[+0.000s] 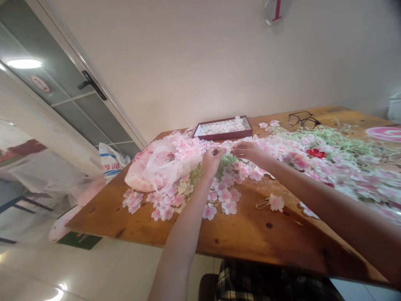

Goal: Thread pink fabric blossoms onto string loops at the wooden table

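Observation:
Both my hands are over the heap of pink artificial blossoms in the middle of the table. My left hand has its thumb and fingers curled together beside a pale petal piece; what it pinches is too small to make out. Just right of it, my right hand bends its fingers together above some green artificial stems, and anything between the fingertips is hidden. Loose pink blossoms lie below my hands. A single blossom with a looped pale stem rests on the wood nearer to me.
On the wooden table stand a dark-rimmed box of small white pieces and a clear bag of petals. Eyeglasses, a large pile of blossoms and greenery, a red flower and a pink disc are right.

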Available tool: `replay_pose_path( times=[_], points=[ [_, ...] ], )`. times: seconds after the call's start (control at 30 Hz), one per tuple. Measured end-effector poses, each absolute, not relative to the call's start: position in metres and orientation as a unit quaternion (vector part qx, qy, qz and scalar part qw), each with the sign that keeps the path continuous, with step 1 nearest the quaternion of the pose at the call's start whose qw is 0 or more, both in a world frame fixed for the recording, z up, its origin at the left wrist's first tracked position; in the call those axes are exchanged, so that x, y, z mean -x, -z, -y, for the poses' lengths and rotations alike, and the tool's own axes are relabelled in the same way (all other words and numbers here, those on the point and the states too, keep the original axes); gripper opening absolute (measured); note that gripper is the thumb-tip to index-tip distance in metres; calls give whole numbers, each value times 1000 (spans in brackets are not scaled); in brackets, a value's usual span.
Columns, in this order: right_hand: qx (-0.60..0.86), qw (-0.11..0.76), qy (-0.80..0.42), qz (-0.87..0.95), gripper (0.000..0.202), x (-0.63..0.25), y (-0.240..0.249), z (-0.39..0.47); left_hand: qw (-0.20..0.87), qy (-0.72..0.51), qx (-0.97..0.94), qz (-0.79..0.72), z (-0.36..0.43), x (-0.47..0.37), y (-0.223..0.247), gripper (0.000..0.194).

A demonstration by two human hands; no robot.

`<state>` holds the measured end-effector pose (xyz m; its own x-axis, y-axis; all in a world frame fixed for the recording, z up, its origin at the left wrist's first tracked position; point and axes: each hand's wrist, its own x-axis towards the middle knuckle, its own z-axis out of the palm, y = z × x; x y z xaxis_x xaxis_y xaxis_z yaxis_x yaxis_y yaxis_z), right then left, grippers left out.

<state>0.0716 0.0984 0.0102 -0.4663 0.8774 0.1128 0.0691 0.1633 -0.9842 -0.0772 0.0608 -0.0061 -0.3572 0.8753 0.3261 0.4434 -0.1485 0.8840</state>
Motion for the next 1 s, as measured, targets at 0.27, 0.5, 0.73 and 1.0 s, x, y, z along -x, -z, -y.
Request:
replay_pose_path(
  times=[0.27,0.5,0.73,1.0],
  points=[
    [364,405,-456,704,13,-87,-32,-78,240,-569,-516,-594,-62,74,8,28],
    [353,411,-288,790,10,-94,-43,-69,331,-591,-508,-532,-55,61,2,26],
    [338,461,-284,769,15,-95,-37,-74,355,-593,-529,-492,-46,50,-6,28],
    [327,467,-279,772,16,-98,-39,-73,369,-596,-523,-484,-43,46,-9,28]
  ],
)
